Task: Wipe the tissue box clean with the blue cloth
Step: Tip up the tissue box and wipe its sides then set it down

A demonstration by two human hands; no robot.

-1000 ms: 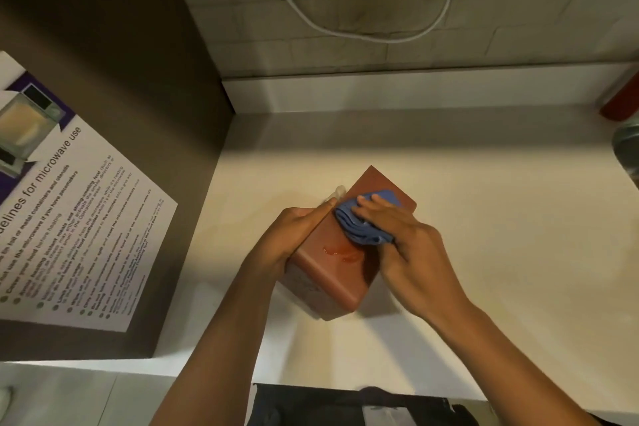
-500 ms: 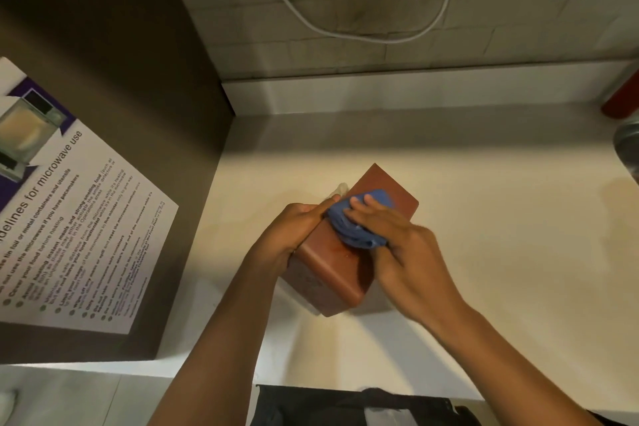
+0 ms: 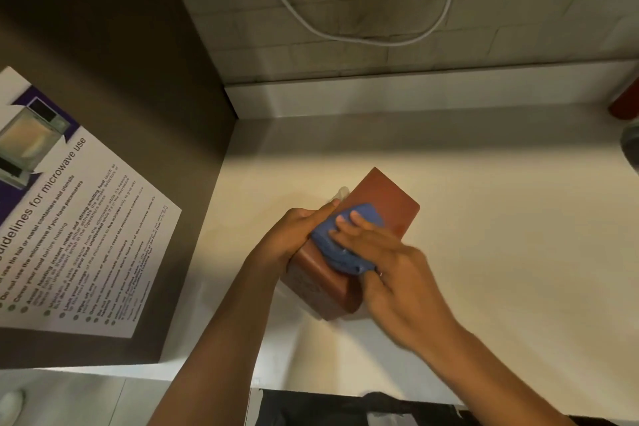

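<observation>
Head view looks down on a pale worktop (image 3: 484, 252); the reddish-brown tissue box (image 3: 387, 204) lies near its centre, its long axis running from 7 to 1 o'clock; the left hand (image 3: 294, 235) grips the box's 9 o'clock side, thumb laid along the upper edge; the right hand (image 3: 390, 270) presses the bunched blue cloth (image 3: 332, 249) onto the top face, fingers nearly straight over it, thumb tucked under the cloth's near end; a microwave-use notice (image 3: 69, 235) hangs at 9 o'clock on a dark panel (image 3: 138, 79); a white cable (image 3: 345, 34) loops across the tiled wall at 12 o'clock.
</observation>
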